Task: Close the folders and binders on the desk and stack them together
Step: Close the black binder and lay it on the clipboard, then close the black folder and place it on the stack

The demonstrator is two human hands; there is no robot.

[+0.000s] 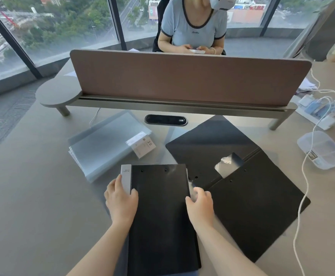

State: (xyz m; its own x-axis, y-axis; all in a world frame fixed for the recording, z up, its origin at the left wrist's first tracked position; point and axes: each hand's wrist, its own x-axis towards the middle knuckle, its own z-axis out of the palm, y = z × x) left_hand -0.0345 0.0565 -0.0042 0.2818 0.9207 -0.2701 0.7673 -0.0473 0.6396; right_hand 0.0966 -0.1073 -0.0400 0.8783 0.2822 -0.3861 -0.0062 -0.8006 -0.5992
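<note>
I see the left hand (pixel 120 198) and right hand (pixel 199 204) gripping the closed matte black binder (pixel 160 216) near centre; open black folder (pixel 240 176) right, frosted folder (pixel 106 144) (translucent sleeves inside) far-left.

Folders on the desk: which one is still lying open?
The black folder on the right, spread flat in two panels. The black one under both hands and the translucent one are closed.

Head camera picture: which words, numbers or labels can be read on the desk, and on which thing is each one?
"20": on the white label of the clear folder; the smaller print beside it is too small to read.
Grey spine label of the closed black binder: text blurred, unreadable.
Black desk socket: small mark, unreadable.
</note>
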